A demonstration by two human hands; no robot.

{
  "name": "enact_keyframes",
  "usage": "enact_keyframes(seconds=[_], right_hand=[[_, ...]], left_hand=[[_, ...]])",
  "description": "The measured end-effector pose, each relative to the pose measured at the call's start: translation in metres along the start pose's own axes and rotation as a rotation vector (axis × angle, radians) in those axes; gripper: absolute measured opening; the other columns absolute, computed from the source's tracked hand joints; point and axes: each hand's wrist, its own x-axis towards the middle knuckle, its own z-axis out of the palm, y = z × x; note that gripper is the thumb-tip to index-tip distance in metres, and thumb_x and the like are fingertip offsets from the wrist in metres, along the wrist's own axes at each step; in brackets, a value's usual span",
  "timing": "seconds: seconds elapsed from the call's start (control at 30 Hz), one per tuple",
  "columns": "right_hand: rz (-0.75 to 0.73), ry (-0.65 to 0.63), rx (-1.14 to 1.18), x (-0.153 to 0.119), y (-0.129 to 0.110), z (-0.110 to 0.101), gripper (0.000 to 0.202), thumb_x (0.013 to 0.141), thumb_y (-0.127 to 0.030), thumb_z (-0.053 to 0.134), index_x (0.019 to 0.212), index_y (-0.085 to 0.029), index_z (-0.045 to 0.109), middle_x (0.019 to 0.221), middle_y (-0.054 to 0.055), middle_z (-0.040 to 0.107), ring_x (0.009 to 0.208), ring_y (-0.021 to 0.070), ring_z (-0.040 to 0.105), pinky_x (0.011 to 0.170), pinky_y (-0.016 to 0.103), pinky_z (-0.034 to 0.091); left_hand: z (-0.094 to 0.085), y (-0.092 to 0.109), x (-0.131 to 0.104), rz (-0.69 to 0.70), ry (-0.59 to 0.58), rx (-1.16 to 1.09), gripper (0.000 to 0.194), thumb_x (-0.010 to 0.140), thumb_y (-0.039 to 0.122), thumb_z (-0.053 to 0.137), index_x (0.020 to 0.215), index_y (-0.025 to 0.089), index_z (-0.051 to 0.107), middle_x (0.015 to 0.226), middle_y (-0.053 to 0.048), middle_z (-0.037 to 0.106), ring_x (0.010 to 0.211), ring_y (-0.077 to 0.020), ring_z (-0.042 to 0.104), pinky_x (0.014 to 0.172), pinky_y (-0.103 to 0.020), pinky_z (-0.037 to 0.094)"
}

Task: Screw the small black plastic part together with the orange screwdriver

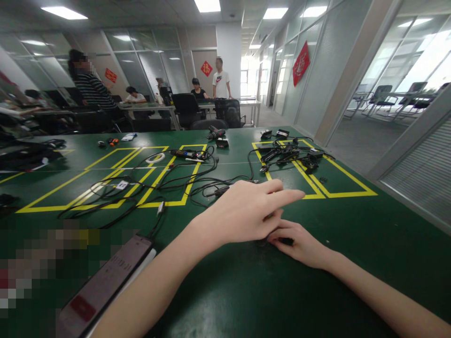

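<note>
Over the near part of the green table, my left hand [246, 211] reaches in with its index finger stretched out and its other fingers curled closed. My right hand [299, 240] meets it from the right, thumb and fingers pinched together. Between and beneath the fingertips a small dark thing [261, 242] shows only in part; my left hand covers most of it, so its kind cannot be made out. Just beyond my left hand lie black cables [207, 180] and a dark plug-like piece [221, 191].
A phone [116, 272] lies at the near left beside my left forearm. Tangled black parts [289, 155] lie inside yellow tape outlines at the right. A power drill [215, 133], a pen-shaped electric tool [185, 154] and a white ring [155, 158] lie farther back. Several people sit or stand beyond.
</note>
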Motion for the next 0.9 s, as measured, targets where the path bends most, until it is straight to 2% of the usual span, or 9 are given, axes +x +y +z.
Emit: enact_keyframes(seconds=[0.1, 0.23, 0.37, 0.57, 0.77, 0.9], right_hand=[[0.011, 0.033, 0.009, 0.0, -0.001, 0.0, 0.016, 0.085, -0.008, 0.061, 0.087, -0.02, 0.072, 0.092, 0.004, 0.07, 0.083, 0.0175, 0.066, 0.074, 0.027, 0.051], [0.116, 0.066, 0.036, -0.001, -0.002, -0.001, 0.016, 0.078, -0.005, 0.064, 0.083, -0.02, 0.067, 0.076, -0.001, 0.066, 0.067, 0.0144, 0.062, 0.063, 0.024, 0.049], [0.164, 0.066, 0.063, -0.002, -0.003, 0.001, 0.018, 0.076, -0.006, 0.066, 0.086, -0.02, 0.062, 0.076, -0.002, 0.066, 0.067, 0.0142, 0.062, 0.063, 0.024, 0.049], [0.234, 0.118, 0.098, -0.001, -0.006, 0.007, 0.021, 0.079, -0.012, 0.068, 0.091, -0.022, 0.054, 0.073, -0.004, 0.066, 0.062, 0.0144, 0.062, 0.058, 0.024, 0.048], [0.242, 0.09, 0.142, -0.001, -0.006, 0.01, 0.019, 0.082, -0.018, 0.07, 0.092, -0.022, 0.054, 0.077, -0.002, 0.07, 0.063, 0.0147, 0.064, 0.06, 0.025, 0.05], [0.236, 0.113, 0.09, -0.001, -0.006, 0.01, 0.017, 0.082, -0.018, 0.07, 0.089, -0.022, 0.055, 0.072, -0.003, 0.065, 0.061, 0.0144, 0.061, 0.057, 0.024, 0.046]], left_hand=[[-0.001, 0.001, 0.001, 0.017, -0.002, -0.014, 0.042, 0.091, 0.017, 0.045, 0.132, 0.022, 0.055, 0.101, -0.004, 0.064, 0.083, -0.0149, 0.062, 0.069, -0.025, 0.046], [-0.002, 0.001, 0.001, 0.02, -0.013, -0.014, 0.046, 0.088, 0.014, 0.046, 0.133, 0.022, 0.054, 0.103, -0.004, 0.063, 0.085, -0.0151, 0.062, 0.07, -0.025, 0.046], [0.0, 0.0, 0.0, 0.002, -0.007, -0.009, 0.045, 0.093, 0.017, 0.042, 0.136, 0.024, 0.052, 0.104, -0.003, 0.063, 0.08, -0.0135, 0.061, 0.067, -0.024, 0.045], [-0.001, 0.0, 0.001, 0.037, 0.004, -0.041, 0.046, 0.088, 0.015, 0.046, 0.133, 0.022, 0.054, 0.108, -0.005, 0.063, 0.091, -0.0164, 0.062, 0.075, -0.026, 0.047], [-0.001, 0.0, 0.001, 0.004, 0.003, -0.016, 0.045, 0.092, 0.017, 0.043, 0.135, 0.023, 0.053, 0.106, -0.004, 0.064, 0.082, -0.0142, 0.061, 0.07, -0.025, 0.047], [-0.001, 0.0, 0.001, 0.047, 0.018, -0.028, 0.046, 0.088, 0.016, 0.046, 0.132, 0.02, 0.055, 0.106, -0.006, 0.063, 0.092, -0.0175, 0.061, 0.077, -0.027, 0.048]])
